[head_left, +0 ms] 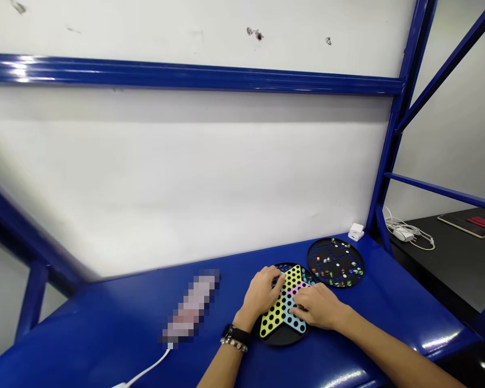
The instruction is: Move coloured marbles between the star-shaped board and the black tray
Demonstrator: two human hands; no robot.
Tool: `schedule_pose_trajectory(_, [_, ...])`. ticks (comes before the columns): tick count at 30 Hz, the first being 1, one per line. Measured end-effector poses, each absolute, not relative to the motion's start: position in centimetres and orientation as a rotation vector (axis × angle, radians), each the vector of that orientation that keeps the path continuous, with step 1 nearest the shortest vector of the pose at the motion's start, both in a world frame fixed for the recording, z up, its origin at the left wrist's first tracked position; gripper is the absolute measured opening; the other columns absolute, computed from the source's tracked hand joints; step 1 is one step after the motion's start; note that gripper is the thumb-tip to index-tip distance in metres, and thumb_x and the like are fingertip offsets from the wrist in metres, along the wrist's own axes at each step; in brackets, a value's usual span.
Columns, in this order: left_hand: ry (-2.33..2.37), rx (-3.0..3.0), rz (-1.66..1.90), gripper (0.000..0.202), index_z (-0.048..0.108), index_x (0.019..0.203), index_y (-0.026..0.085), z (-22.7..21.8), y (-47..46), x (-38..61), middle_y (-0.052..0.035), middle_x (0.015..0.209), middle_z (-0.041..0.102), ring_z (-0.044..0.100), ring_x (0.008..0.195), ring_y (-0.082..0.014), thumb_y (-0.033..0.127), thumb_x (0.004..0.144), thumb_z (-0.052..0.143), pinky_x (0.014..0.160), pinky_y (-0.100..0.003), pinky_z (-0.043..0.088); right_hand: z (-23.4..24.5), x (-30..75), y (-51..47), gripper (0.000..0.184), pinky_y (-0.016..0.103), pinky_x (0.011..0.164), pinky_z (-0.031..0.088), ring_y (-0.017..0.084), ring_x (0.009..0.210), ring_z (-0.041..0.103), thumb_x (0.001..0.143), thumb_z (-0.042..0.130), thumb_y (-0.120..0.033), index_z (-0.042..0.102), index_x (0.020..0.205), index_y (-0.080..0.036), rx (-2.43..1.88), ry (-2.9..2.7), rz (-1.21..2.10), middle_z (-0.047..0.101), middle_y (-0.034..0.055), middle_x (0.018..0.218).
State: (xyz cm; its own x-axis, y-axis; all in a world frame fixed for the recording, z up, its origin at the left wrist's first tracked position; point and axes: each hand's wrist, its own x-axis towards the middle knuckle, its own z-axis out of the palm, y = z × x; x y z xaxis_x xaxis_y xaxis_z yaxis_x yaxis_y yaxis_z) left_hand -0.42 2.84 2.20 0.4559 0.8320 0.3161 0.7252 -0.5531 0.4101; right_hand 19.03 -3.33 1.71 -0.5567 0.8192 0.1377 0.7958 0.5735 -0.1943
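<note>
A star-shaped Chinese checkers board, yellow, pink and light blue with rows of black holes, rests on a round black tray. My left hand is closed over the board's upper left side, its fingertips bent down near the yellow part. Whatever those fingertips hold, if anything, is hidden. From the right, my right hand reaches over the pink and blue parts with curled fingers and the thumb close to the holes. I cannot make out what is between them. Small blue pieces show in the tray behind the board.
Behind on the right lies another round black tray with small coloured pieces scattered in it. White charger plugs stand at the back corner. A blurred-out device with a white cable lies left. Blue metal posts frame the blue table.
</note>
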Motion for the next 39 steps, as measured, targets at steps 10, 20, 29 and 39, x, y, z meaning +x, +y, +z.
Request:
schedule_pose_trajectory(10, [1.344,2.495,0.735,0.038,0.064,0.082,0.022,2.1,3.0,-0.3,-0.0050,0.087,0.067,0.059,0.084,-0.0205,0.042,0.097,0.036,0.077,-0.033,0.044,1.0,17.6,-5.4,0.018,0.033,0.082,0.039,0.020,0.092,0.049,0.094,0.048,-0.032,0.055,0.084,-0.019,-1.299,-2.444,0.158,0.058,0.0052,0.096])
schedule_pose_trajectory(20, [1.361,2.501,0.702,0.037,0.063,0.083,0.022,2.3,2.7,-0.3,-0.0048,0.088,0.067,0.059,0.086,-0.0202,0.041,0.098,0.035,0.079,-0.033,0.044,1.2,18.9,-6.1,0.020,0.044,0.098,0.035,0.025,0.116,0.042,0.096,0.045,-0.037,0.054,0.105,-0.022,-1.320,-2.454,0.224,0.052,0.0089,0.122])
schedule_pose_trajectory(29, [1.355,2.489,0.720,0.036,0.063,0.083,0.022,2.4,2.7,-0.4,-0.0043,0.087,0.067,0.058,0.084,-0.0201,0.040,0.098,0.037,0.076,-0.033,0.043,2.7,20.4,-4.6,0.042,0.044,0.108,0.028,0.025,0.134,0.035,0.099,0.036,-0.042,0.048,0.135,-0.025,-1.301,-2.397,0.325,0.044,0.0095,0.146])
schedule_pose_trajectory(39, [1.359,2.475,0.708,0.040,0.062,0.081,0.021,2.4,2.6,-0.5,-0.0043,0.087,0.066,0.057,0.083,-0.0200,0.042,0.098,0.033,0.075,-0.033,0.043,0.6,33.7,-0.4,0.029,0.038,0.084,0.039,0.026,0.105,0.055,0.092,0.044,-0.029,0.063,0.113,-0.023,-2.109,-2.006,0.122,0.059,0.0092,0.116])
